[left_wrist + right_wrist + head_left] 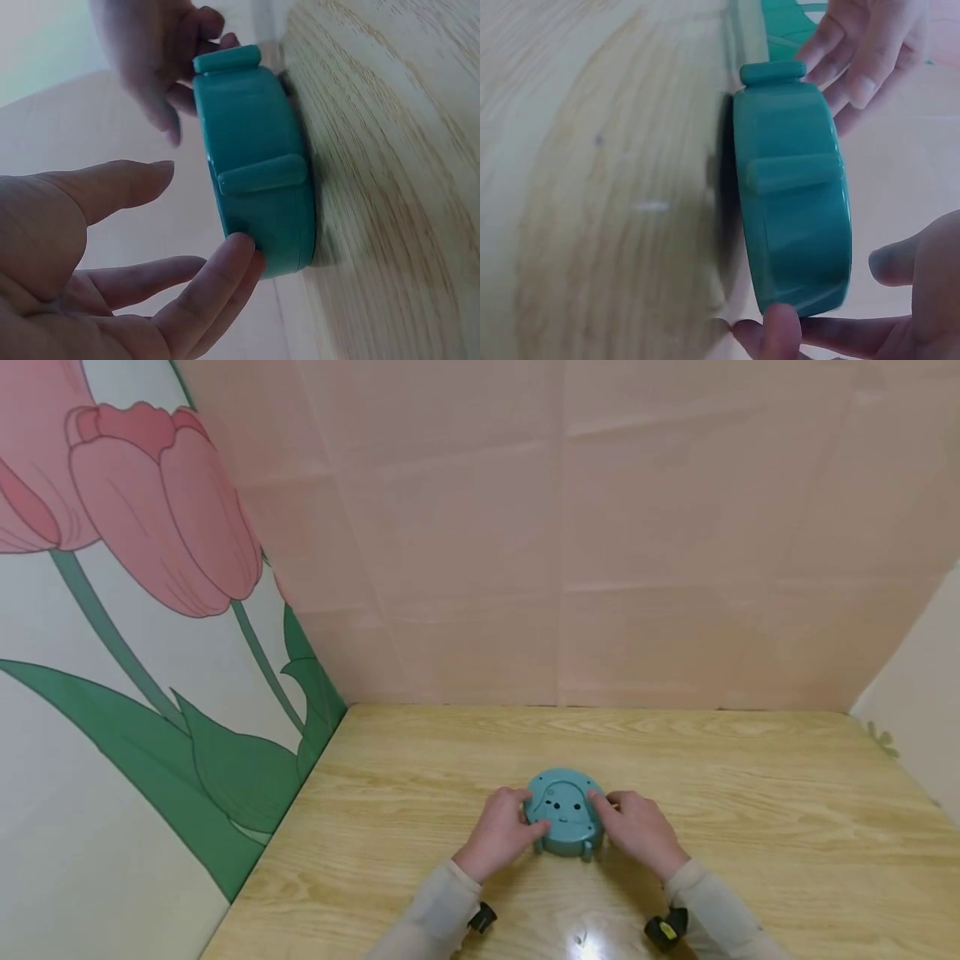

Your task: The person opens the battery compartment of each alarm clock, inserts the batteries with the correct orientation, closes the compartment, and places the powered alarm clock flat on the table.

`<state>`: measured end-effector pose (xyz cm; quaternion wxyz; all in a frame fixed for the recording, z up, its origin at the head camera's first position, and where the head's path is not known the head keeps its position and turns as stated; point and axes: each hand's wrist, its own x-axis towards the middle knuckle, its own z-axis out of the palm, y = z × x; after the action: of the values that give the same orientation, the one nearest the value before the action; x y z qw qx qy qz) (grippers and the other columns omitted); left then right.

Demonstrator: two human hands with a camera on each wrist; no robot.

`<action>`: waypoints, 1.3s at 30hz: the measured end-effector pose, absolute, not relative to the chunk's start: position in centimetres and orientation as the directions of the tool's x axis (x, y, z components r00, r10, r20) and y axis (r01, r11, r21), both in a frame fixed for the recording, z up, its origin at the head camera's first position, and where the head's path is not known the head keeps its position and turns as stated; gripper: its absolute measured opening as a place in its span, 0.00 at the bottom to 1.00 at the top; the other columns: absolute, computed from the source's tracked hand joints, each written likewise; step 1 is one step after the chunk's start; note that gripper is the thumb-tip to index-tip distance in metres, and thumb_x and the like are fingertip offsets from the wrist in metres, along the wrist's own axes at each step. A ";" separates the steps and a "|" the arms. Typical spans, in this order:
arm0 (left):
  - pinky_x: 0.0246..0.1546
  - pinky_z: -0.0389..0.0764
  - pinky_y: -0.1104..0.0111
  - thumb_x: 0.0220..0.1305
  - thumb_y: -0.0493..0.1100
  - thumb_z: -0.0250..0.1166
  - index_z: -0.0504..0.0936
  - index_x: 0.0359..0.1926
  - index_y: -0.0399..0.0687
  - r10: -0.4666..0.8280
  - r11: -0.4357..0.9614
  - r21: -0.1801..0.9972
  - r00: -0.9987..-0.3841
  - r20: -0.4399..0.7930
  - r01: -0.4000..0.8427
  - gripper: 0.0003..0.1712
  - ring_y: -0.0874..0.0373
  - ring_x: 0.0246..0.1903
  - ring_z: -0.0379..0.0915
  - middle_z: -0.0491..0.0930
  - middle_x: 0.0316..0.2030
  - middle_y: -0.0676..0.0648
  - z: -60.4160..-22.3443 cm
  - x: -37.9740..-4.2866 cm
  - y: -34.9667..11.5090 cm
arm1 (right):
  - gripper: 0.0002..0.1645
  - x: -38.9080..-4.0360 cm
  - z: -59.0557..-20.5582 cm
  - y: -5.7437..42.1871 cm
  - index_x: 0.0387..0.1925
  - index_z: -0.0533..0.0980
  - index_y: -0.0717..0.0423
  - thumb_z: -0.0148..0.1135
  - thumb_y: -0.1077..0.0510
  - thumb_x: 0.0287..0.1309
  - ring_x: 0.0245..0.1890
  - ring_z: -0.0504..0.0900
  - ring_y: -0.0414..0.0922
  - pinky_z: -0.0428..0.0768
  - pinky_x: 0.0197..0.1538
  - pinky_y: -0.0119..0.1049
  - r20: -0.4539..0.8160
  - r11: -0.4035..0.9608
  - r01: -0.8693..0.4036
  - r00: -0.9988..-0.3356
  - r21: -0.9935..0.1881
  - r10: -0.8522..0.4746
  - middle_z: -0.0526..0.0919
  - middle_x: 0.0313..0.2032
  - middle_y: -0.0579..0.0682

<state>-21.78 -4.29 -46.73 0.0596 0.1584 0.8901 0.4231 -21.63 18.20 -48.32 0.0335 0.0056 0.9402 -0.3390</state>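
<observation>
A round teal case [564, 835] with a small smiling face on its upper side and short stubby feet lies between my hands near the table's middle. My left hand [500, 827] holds its left rim; in the left wrist view the fingertips [238, 247] touch the side wall while the thumb stands off the case. At the opposite rim is my right hand [637, 827]. Its fingers [781, 330] curl round the edge in the right wrist view, and its thumb is apart from the surface there. In that view the case looks slightly tilted, a dark gap beside the tabletop.
The wood-grain table [420, 760] extends to a pale pink back wall [562, 568]. At the left stands a panel printed with tulips [165, 518], at the right a whitish wall [918, 693]. Black wrist cameras [666, 930] sit below both cuffs.
</observation>
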 end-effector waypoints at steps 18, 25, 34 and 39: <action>0.13 0.63 0.77 0.63 0.51 0.72 0.75 0.62 0.31 0.327 0.554 0.811 -0.945 -0.003 0.189 0.35 0.66 0.13 0.62 0.73 0.18 0.51 -47.2 -22.3 -4.6 | 0.40 -21.5 -46.5 18.4 0.59 0.73 0.72 0.50 0.37 0.72 0.49 0.80 0.57 0.82 0.45 0.50 -0.127 0.532 0.112 -0.992 -0.839 0.008 0.80 0.52 0.69; 0.15 0.70 0.74 0.65 0.53 0.69 0.76 0.62 0.33 0.345 0.503 0.848 -0.938 -0.018 0.168 0.34 0.66 0.18 0.69 0.82 0.30 0.47 -47.3 -22.4 -4.6 | 0.41 -21.4 -45.7 18.3 0.61 0.71 0.70 0.52 0.35 0.70 0.33 0.76 0.49 0.77 0.31 0.40 -0.210 0.460 0.188 -0.978 -0.868 0.003 0.80 0.39 0.58; 0.35 0.84 0.71 0.64 0.59 0.69 0.75 0.64 0.38 0.367 0.453 0.875 -0.930 -0.012 0.168 0.38 0.59 0.42 0.83 0.79 0.59 0.38 -47.4 -22.2 -4.4 | 0.42 -21.1 -45.2 18.0 0.63 0.69 0.68 0.55 0.34 0.68 0.24 0.79 0.48 0.75 0.23 0.37 -0.127 0.501 0.113 -0.992 -0.858 0.007 0.84 0.36 0.57; 0.32 0.83 0.70 0.62 0.60 0.70 0.74 0.66 0.42 0.378 0.470 0.868 -0.925 -0.034 0.161 0.39 0.62 0.39 0.81 0.78 0.59 0.40 -47.1 -21.7 -4.0 | 0.37 -20.7 -44.8 17.6 0.57 0.73 0.69 0.56 0.38 0.68 0.31 0.81 0.46 0.78 0.29 0.38 -0.004 0.639 0.029 -0.999 -0.769 0.041 0.85 0.40 0.60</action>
<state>-21.69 -4.02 -47.12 0.1110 0.1585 0.8502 0.4896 -20.73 17.57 -44.85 -0.0068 0.0192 0.9051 -0.4247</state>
